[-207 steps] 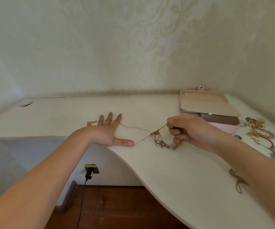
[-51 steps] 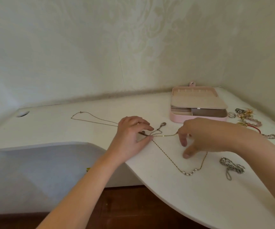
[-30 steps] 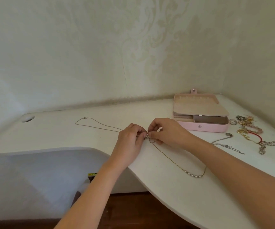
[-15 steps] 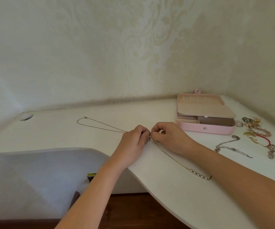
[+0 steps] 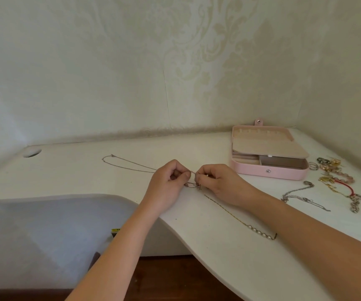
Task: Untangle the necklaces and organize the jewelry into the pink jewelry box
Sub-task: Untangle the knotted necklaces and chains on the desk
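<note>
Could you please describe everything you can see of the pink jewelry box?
The pink jewelry box is a flat case with rounded corners, leather-like pink outside, beige inside. It lies open on the white desk, at its far right corner. A beige inner panel partly covers its compartments, which show no jewelry. A metal snap sits on the front wall; a pink tab sticks up behind.

Left hand (image 5: pixel 168 186) and right hand (image 5: pixel 221 184) meet on the white desk (image 5: pixel 216 259), each pinching the tangle (image 5: pixel 192 184) where a thin silver chain (image 5: pixel 127 165) running left joins a pearl-beaded gold chain (image 5: pixel 237 219) trailing toward the near edge. The pink jewelry box (image 5: pixel 268 171) lies open at far right, with a silver bracelet (image 5: pixel 299 195) and loose jewelry (image 5: pixel 336 173) beside it.
</note>
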`<state>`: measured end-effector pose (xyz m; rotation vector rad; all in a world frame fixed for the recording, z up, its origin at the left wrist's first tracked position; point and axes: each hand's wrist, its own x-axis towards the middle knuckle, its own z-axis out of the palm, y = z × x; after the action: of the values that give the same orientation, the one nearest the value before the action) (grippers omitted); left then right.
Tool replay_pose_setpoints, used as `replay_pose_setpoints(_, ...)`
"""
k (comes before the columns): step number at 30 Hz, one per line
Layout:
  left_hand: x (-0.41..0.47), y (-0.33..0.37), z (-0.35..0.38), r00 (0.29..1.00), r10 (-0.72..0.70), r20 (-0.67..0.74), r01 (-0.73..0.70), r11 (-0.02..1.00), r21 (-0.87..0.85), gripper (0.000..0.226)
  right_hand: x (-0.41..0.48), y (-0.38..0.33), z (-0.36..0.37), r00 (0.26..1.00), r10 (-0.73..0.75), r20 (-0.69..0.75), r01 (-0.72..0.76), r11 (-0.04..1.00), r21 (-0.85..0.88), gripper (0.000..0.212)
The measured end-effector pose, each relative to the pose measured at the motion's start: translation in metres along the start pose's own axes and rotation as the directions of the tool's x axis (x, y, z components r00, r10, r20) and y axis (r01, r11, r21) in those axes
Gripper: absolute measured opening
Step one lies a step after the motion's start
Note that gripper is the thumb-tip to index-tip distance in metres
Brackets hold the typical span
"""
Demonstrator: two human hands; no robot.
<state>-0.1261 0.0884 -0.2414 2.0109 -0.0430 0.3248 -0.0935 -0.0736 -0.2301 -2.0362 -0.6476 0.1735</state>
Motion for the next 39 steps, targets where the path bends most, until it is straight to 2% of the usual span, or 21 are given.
replay_pose_setpoints(2, 0.001, 0.002, -0.002, 1.000, -0.010, -0.003, 0.009, 0.998, -0.066, 0.014, -0.001, 0.000, 0.001, 1.000, 0.000, 0.004, 0.000, 1.000, -0.018, 0.023)
replay_pose_setpoints(4, 0.002, 0.002, -0.005, 0.999, -0.039, 0.011, 0.040, 0.975, -0.217, 0.019, -0.003, 0.000, 0.001, 1.000, 0.003, -0.008, -0.003, 0.999, -0.052, 0.018)
replay_pose_setpoints(10, 0.003, -0.001, -0.013, 0.997, -0.046, 0.063, 0.074, 0.816, -0.573, 0.027, -0.001, 0.002, 0.002, 0.993, -0.010, -0.115, 0.007, 1.000, -0.024, 0.014)
replay_pose_setpoints(14, 0.001, 0.005, -0.016, 0.981, -0.154, 0.122, 0.196, 0.796, -0.572, 0.036, -0.002, 0.001, 0.001, 0.984, 0.039, -0.176, -0.019, 0.993, 0.114, 0.015)
replay_pose_setpoints(18, 0.001, 0.007, -0.019, 0.970, -0.228, 0.087, 0.234, 0.770, -0.593, 0.035, 0.000, 0.005, -0.001, 0.948, 0.085, -0.306, -0.061, 0.994, 0.087, 0.020)
replay_pose_setpoints(21, 0.001, 0.007, -0.021, 0.962, -0.268, 0.045, 0.229, 0.712, -0.663, 0.033, 0.001, 0.009, -0.002, 0.930, 0.111, -0.351, -0.078, 0.991, 0.106, 0.022)
replay_pose_setpoints(24, 0.001, 0.007, -0.020, 0.952, -0.305, 0.008, 0.232, 0.708, -0.667, 0.029, 0.000, 0.013, -0.005, 0.923, 0.127, -0.365, -0.105, 0.991, 0.078, 0.021)
replay_pose_setpoints(30, 0.002, 0.007, -0.015, 0.947, -0.310, -0.081, 0.193, 0.755, -0.627, 0.024, -0.006, 0.020, -0.015, 0.887, 0.114, -0.448, -0.146, 0.989, -0.038, 0.021)
replay_pose_setpoints(33, 0.002, 0.003, -0.010, 0.952, -0.268, -0.148, 0.153, 0.834, -0.530, 0.028, -0.009, 0.021, -0.016, 0.888, 0.088, -0.451, -0.140, 0.987, -0.083, 0.019)
replay_pose_setpoints(36, -0.002, -0.001, -0.002, 0.973, -0.114, -0.203, 0.087, 0.987, -0.137, 0.021, -0.013, 0.020, -0.016, 0.888, 0.067, -0.454, -0.123, 0.988, -0.096, 0.017)
replay_pose_setpoints(39, -0.004, -0.002, 0.006, 0.977, -0.003, -0.214, 0.040, 0.985, 0.166, 0.016, -0.018, 0.021, -0.019, 0.879, 0.056, -0.473, -0.116, 0.988, -0.098, 0.016)
